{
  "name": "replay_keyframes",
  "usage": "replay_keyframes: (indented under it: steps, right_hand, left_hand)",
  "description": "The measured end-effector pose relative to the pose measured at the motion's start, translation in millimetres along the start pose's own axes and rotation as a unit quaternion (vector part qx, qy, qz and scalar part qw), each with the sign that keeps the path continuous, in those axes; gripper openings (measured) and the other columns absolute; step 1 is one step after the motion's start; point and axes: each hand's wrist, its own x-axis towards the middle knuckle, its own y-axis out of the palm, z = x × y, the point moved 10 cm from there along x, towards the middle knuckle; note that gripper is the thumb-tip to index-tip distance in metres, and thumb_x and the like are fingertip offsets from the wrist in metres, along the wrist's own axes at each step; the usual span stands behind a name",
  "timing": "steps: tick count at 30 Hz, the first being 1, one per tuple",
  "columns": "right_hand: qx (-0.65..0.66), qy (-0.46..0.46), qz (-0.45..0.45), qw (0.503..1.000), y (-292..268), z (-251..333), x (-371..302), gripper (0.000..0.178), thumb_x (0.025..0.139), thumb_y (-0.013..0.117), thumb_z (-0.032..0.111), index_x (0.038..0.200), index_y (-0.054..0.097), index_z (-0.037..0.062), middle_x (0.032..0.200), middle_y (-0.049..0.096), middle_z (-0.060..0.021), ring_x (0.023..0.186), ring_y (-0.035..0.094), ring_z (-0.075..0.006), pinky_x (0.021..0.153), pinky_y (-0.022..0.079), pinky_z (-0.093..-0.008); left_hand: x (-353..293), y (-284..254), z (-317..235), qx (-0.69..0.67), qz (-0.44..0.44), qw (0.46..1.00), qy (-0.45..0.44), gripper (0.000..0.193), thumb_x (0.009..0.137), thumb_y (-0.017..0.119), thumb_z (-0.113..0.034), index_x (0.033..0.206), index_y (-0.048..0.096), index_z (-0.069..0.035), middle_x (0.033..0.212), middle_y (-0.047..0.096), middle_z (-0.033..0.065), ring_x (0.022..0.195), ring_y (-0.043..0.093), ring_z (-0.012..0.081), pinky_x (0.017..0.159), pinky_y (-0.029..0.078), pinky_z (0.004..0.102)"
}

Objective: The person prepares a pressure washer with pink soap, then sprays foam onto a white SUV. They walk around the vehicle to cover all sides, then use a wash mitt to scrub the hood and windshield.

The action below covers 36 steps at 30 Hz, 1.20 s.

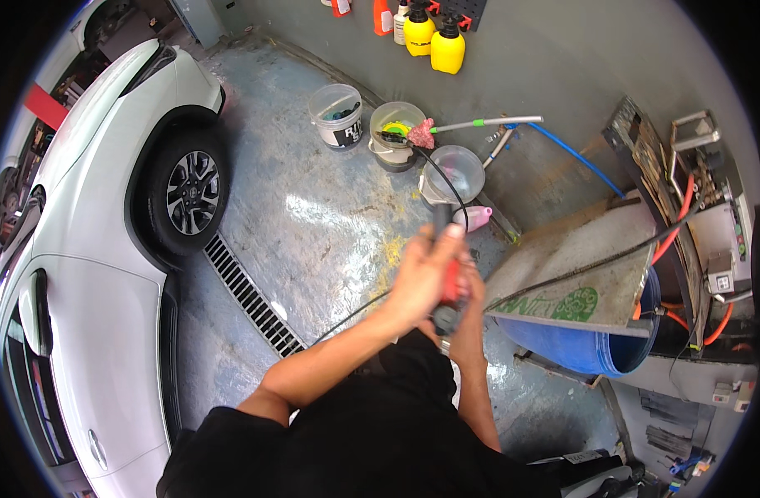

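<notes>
In front of my body I hold a red and black hand-held tool [451,285] in both hands. It is smeared by motion, so its exact kind does not show. My left hand [423,267] is closed on its left side, thumb towards the dark upper end. On the other side, my right hand [472,292] wraps round the red part, its fingers partly hidden. A round dark end of the tool points back towards my black shirt. Just beyond my hands lies a pink bottle [473,218], with a thin black hose [444,178] curving down towards them.
Left stands a white car [97,224], front wheel [191,192] beside a floor drain grate [251,295]. Ahead are three buckets: one [336,124], another [386,152] holding a pole-handled brush [471,124], and a third [453,174]. Right: a board [562,274] over a blue drum [554,343]. Yellow sprayers [448,51] hang above.
</notes>
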Motion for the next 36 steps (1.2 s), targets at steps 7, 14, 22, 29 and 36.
replay_keyframes:
  steps: [7, 14, 22, 29, 36]
  right_hand:
    - [-0.053, 0.049, 0.203, 0.977, 84, -42, 126, 0.054, 0.083, 0.075, 0.008, 0.134, 0.056, 0.0045, 0.131, 0.063, -0.0117, 0.125, 0.057, -0.0269, 0.102, 0.046, -0.0404]
    - [0.038, 0.210, 0.206, 0.955, 203, -296, 382, 0.037, 0.096, 0.069, 0.024, 0.125, 0.060, 0.0034, 0.111, 0.072, -0.0074, 0.100, 0.066, -0.0150, 0.083, 0.052, -0.0304]
    - [-0.278, 0.258, 0.136, 0.915, 343, -609, 660, 0.046, 0.088, 0.066, 0.029, 0.118, 0.064, -0.0059, 0.113, 0.069, -0.0274, 0.110, 0.066, -0.0397, 0.095, 0.052, -0.0442]
    - [-0.426, 0.374, 0.272, 0.778, 396, -762, 675, 0.049, 0.080, 0.064, 0.037, 0.106, 0.072, -0.0038, 0.111, 0.070, -0.0284, 0.110, 0.067, -0.0397, 0.096, 0.052, -0.0442]
    - [-0.380, 0.384, 0.188, 0.820, 332, -699, 658, 0.041, 0.077, 0.072, 0.031, 0.103, 0.071, -0.0006, 0.093, 0.073, -0.0231, 0.085, 0.072, -0.0390, 0.077, 0.054, -0.0479]
  left_hand:
    - [68, -233, -35, 0.032, -0.226, 0.973, 0.004, 0.024, 0.090, 0.075, -0.015, 0.091, 0.055, -0.002, 0.058, 0.051, 0.0016, 0.041, 0.046, 0.0099, 0.038, 0.036, 0.0259]
    - [112, -409, -35, 0.011, -0.428, 0.902, -0.045, 0.017, 0.088, 0.073, -0.007, 0.082, 0.059, 0.001, 0.059, 0.051, 0.0026, 0.039, 0.042, 0.0109, 0.037, 0.033, 0.0275]
    - [208, -502, -14, -0.020, -0.546, 0.824, -0.148, 0.017, 0.093, 0.066, -0.014, 0.088, 0.060, 0.001, 0.062, 0.056, 0.0084, 0.042, 0.046, 0.0136, 0.039, 0.040, 0.0294]
    - [302, -502, -11, -0.109, -0.542, 0.822, -0.134, 0.018, 0.090, 0.070, -0.013, 0.087, 0.060, 0.002, 0.062, 0.058, 0.0105, 0.040, 0.045, 0.0138, 0.038, 0.037, 0.0293]
    - [367, -474, -36, -0.091, -0.511, 0.837, -0.175, 0.014, 0.089, 0.069, -0.007, 0.086, 0.061, 0.004, 0.062, 0.059, 0.0091, 0.042, 0.046, 0.0124, 0.039, 0.036, 0.0272]
